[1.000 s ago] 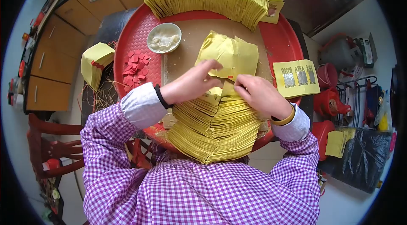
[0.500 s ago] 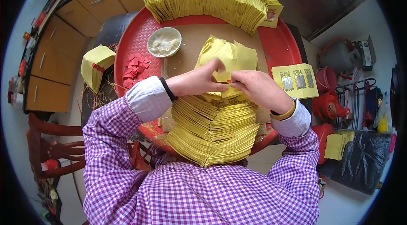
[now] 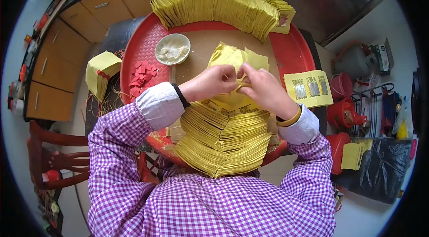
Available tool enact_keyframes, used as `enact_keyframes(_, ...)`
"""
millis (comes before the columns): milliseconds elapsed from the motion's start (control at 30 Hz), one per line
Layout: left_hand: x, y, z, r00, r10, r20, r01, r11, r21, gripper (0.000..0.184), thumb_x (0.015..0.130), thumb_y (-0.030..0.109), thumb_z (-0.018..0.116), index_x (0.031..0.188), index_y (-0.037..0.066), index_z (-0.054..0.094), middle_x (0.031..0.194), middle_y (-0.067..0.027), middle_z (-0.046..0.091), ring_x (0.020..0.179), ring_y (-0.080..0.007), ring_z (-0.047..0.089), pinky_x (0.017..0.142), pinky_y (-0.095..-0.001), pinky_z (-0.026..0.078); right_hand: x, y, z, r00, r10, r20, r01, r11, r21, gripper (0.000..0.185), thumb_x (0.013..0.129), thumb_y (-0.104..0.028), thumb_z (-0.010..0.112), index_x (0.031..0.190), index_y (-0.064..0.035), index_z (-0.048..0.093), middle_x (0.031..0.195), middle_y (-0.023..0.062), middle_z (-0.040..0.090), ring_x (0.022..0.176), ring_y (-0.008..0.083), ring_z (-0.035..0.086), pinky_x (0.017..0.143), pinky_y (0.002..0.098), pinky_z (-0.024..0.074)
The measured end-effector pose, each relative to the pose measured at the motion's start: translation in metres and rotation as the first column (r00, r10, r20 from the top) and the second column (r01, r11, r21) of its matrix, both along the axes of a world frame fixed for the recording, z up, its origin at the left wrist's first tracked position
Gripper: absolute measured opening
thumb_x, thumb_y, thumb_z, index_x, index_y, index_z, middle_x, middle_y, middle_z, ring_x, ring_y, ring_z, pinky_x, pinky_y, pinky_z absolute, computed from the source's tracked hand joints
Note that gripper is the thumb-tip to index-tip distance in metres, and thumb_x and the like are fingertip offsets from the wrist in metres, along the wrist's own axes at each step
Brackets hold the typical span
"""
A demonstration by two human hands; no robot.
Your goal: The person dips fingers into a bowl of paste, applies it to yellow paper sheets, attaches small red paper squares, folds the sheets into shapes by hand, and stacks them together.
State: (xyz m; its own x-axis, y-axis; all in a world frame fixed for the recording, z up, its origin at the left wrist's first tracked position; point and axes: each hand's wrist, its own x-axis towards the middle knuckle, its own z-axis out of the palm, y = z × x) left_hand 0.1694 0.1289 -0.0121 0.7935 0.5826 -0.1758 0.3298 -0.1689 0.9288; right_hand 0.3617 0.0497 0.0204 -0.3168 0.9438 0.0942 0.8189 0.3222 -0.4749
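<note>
My left hand (image 3: pixel 213 83) is closed, its fingertips pinched at the edge of a yellow paper sheet (image 3: pixel 230 98) with dark print. Facing it, my right hand (image 3: pixel 268 90) curls its thumb and fingers onto the same sheet, and the fingertips of both hands nearly meet. Exactly how the paper sits between the fingers is partly hidden. Behind the hands lies a pile of plain yellow sheets (image 3: pixel 241 56). Below them, a thick fanned stack of folded yellow papers (image 3: pixel 221 141) reaches toward my body.
A red round tray (image 3: pixel 295 51) carries cardboard (image 3: pixel 203 38), a bowl of white paste (image 3: pixel 173 50) and small red paper pieces (image 3: pixel 142 74). A long row of folded yellow papers (image 3: pixel 219 4) curves along the back. Printed sheets (image 3: pixel 308 88) lie right; a tied yellow bundle (image 3: pixel 103 75) stands left.
Both hands' fingers have curled in. My right fingers have risen nearer my left fingertips, and the small red piece seen between the hands is now out of sight.
</note>
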Motion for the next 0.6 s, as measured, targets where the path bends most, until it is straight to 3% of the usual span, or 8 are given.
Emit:
enact_keyframes(33,-0.003,-0.001,0.003,1.000,0.002,-0.001,-0.002,1.000,0.004,0.018,0.086,0.006,0.067,0.102,0.003,0.059,0.079,-0.0039,0.062,0.071,-0.0137,0.056,0.066,-0.0266,0.048,0.000,0.003,0.001,1.000,0.002,-0.001,-0.002,1.000,0.004,0.027,0.081,-0.012,0.071,0.103,-0.0054,0.057,0.083,0.0135,0.070,0.071,0.0312,0.064,0.065,0.0392,0.0505)
enact_keyframes(167,-0.022,-0.012,0.018,0.997,0.029,0.074,-0.054,0.925,0.375,0.033,0.085,0.003,0.066,0.116,0.005,0.052,0.077,-0.0053,0.061,0.071,-0.0157,0.058,0.065,-0.0273,0.048,0.004,0.012,0.004,0.993,-0.106,-0.055,0.097,0.984,-0.148,0.028,0.081,-0.009,0.071,0.106,-0.0053,0.058,0.079,0.0125,0.069,0.069,0.0291,0.065,0.063,0.0375,0.0495)
enact_keyframes(333,-0.023,-0.018,0.020,0.969,0.244,-0.023,-0.231,0.941,0.247,0.045,0.085,0.000,0.066,0.125,0.006,0.045,0.078,-0.0074,0.062,0.073,-0.0194,0.061,0.067,-0.0279,0.049,0.002,0.006,0.022,0.981,-0.100,-0.164,0.047,0.953,-0.299,0.032,0.081,-0.008,0.071,0.109,-0.0052,0.057,0.074,0.0114,0.069,0.066,0.0265,0.064,0.063,0.0361,0.0487)
enact_keyframes(367,-0.021,-0.018,0.018,0.970,0.244,-0.021,-0.231,0.942,0.243,0.045,0.085,0.000,0.066,0.125,0.006,0.045,0.078,-0.0074,0.062,0.073,-0.0194,0.061,0.067,-0.0279,0.049,0.001,0.004,0.022,0.982,-0.100,-0.161,0.048,0.952,-0.302,0.032,0.081,-0.008,0.071,0.109,-0.0052,0.057,0.074,0.0114,0.069,0.066,0.0265,0.064,0.063,0.0361,0.0487)
enact_keyframes(500,-0.012,-0.015,0.009,0.982,0.178,0.056,-0.185,0.962,0.202,0.043,0.085,-0.002,0.064,0.124,0.006,0.046,0.081,-0.0082,0.064,0.072,-0.0204,0.061,0.066,-0.0286,0.048,-0.003,-0.005,0.019,0.962,-0.106,-0.250,0.032,0.959,-0.283,0.022,0.081,-0.006,0.070,0.101,-0.0034,0.062,0.065,0.0052,0.063,0.051,0.0122,0.049,0.052,0.0268,0.0393)
enact_keyframes(600,-0.006,-0.021,0.019,0.985,0.163,0.063,-0.172,0.969,0.176,0.041,0.085,-0.002,0.064,0.122,0.006,0.049,0.084,-0.0089,0.065,0.074,-0.0214,0.062,0.068,-0.0291,0.048,-0.004,-0.002,0.020,0.981,-0.076,-0.177,0.015,0.946,-0.324,0.015,0.082,-0.010,0.068,0.095,-0.0017,0.064,0.069,0.0078,0.066,0.056,0.0177,0.055,0.057,0.0291,0.0437)
